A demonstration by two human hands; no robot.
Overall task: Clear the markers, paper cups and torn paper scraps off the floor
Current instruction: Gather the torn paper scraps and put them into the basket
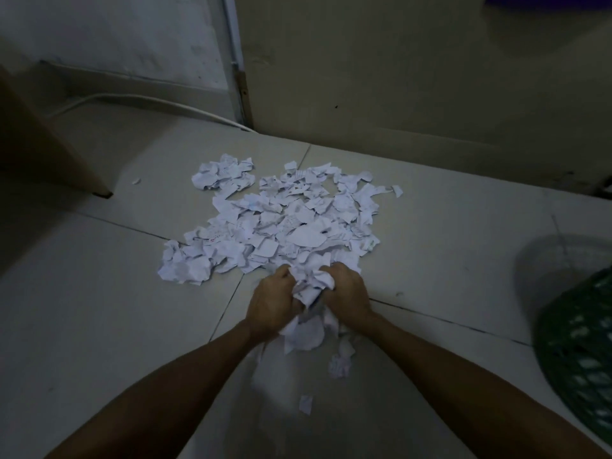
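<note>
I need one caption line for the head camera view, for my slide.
Both hands, left hand and right hand, gather a bunch of torn paper scraps from the floor pile beside a green basket.

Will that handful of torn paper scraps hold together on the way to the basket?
Probably not fully: the scraps are loose, light pieces, and several hang below both hands. Likely some flutter off before reaching the green basket.

Dim room: pale tiled floor [99,326] with dark grout lines, whitewashed wall [116,34], beige door [397,77], white cable [149,101] along the skirting.
</note>
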